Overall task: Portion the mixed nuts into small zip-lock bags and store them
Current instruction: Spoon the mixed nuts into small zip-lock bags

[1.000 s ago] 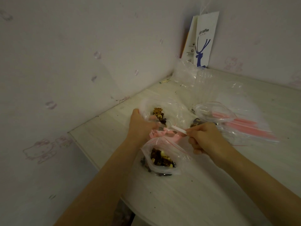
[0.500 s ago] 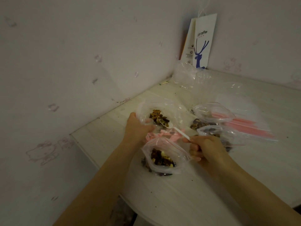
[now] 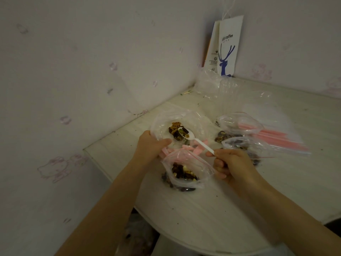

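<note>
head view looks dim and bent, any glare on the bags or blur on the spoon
Head view: dim, flat light; wide-angle stretch toward the frame edges; faint sheen on the small clear zip-lock bag of nuts and the large clear bag the left hand grips; the white plastic spoon in the right hand looks sharp.

Single head cam, wide-angle, looks fwd/down at table (image 3: 212, 215) corner, close range.
</note>
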